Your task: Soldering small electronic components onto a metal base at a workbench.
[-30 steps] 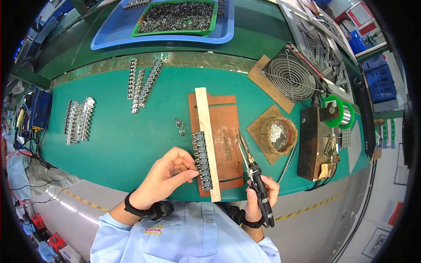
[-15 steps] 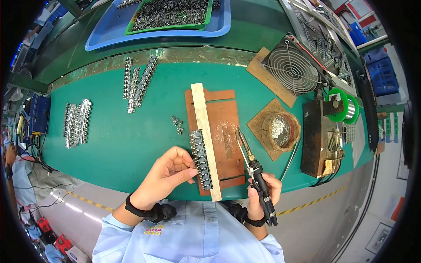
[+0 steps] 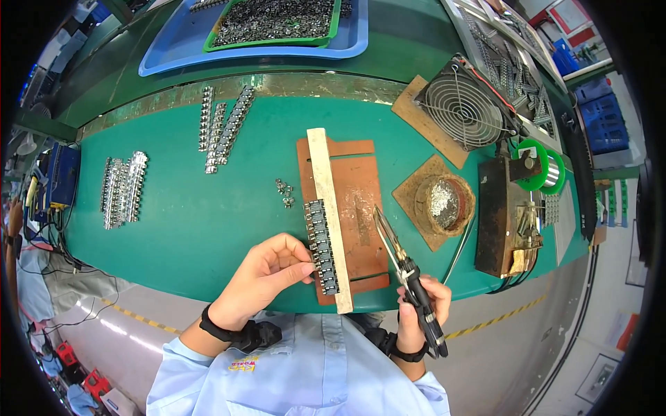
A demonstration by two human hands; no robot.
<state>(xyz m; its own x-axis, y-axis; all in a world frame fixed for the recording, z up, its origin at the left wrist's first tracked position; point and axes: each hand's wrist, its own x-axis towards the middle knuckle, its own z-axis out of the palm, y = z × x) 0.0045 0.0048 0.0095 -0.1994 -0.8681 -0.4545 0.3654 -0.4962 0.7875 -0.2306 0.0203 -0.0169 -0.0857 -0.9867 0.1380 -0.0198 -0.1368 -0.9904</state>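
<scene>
My left hand (image 3: 267, 272) pinches the row of small metal connectors (image 3: 321, 237) lined up against a pale wooden bar (image 3: 328, 201) on a brown board (image 3: 357, 201). My right hand (image 3: 420, 312) grips long-nose pliers (image 3: 399, 258) with black handles; their tips point up over the board's right part, apart from the connectors. A few loose small metal parts (image 3: 284, 192) lie on the green table just left of the bar.
Strips of metal connectors (image 3: 222, 128) and another bundle of strips (image 3: 123, 187) lie to the left. A blue tray (image 3: 263, 31) with a green bin stands at the back. A wire fan (image 3: 463, 104), a solder pot (image 3: 444, 202), a solder spool (image 3: 541, 166) and a dark box (image 3: 503, 215) are on the right.
Both hands stay in place; only the view has shifted slightly.
</scene>
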